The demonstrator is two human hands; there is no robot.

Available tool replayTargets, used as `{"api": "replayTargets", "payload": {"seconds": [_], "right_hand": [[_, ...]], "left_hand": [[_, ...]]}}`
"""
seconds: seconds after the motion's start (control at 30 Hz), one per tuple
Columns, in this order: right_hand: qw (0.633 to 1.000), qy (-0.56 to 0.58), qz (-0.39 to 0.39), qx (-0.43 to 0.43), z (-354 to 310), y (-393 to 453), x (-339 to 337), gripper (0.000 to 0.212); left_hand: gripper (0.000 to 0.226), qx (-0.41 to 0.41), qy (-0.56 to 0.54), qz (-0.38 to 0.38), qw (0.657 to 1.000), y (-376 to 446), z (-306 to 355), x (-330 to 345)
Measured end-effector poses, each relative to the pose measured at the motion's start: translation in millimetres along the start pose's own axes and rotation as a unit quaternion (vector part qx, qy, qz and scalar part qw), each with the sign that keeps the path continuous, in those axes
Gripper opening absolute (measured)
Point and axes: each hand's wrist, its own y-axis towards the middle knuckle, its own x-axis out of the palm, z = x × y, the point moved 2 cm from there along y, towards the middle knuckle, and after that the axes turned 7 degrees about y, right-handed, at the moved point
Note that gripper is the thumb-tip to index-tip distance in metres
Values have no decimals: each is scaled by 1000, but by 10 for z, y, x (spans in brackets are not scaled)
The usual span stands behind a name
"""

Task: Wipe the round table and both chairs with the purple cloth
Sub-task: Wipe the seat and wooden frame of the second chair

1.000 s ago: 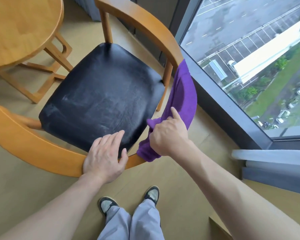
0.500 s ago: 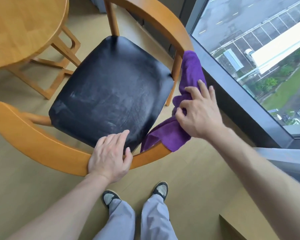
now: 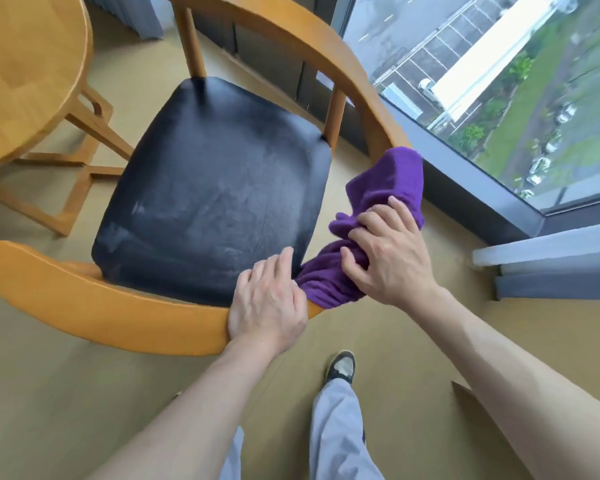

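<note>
Head view. The right hand (image 3: 390, 256) grips the purple cloth (image 3: 378, 220), fingers curled into its folds, and presses it over the curved wooden rail of the chair (image 3: 101, 306) at the right rear bend, beside the window (image 3: 499, 81). The left hand (image 3: 267, 303) lies flat on the same rail just beside the cloth, fingers straight and reaching onto the black seat (image 3: 215, 188); it grasps nothing and appears to steady the chair.

Change. Half a second ago the right hand sat higher along the rail, toward the window-side armrest; now it has come back down toward the left hand, and the cloth is bunched more tightly under the palm, its upper end draped over the rail. A second ago it was at the low point too, so the motion reads as a back-and-forth rubbing stroke. The left hand has held its place throughout.

Meaning for the task. The wiping of this chair's rail seems to be in progress on the right portion only; the left armrest is not being touched by the cloth. The round counter (image 3: 21, 74) stands at upper left, apart from both hands; whether it is already wiped cannot be told. A second chair is not in view.
</note>
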Motion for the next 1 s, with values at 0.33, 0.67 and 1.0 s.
{"api": "replayTargets", "payload": {"seconds": [0.33,0.67,1.0], "right_hand": [[928,152,45,338,-1807,-421,533,37],[967,-40,-208,139,-968,26,196,53],[951,157,-21,264,-2314,-176,510,31]], "left_hand": [[57,77,127,-36,988,-272,-1378,-427],[46,87,100,-23,991,-253,-1353,-401],[53,96,75,12,993,-261,-1368,-416]]}}
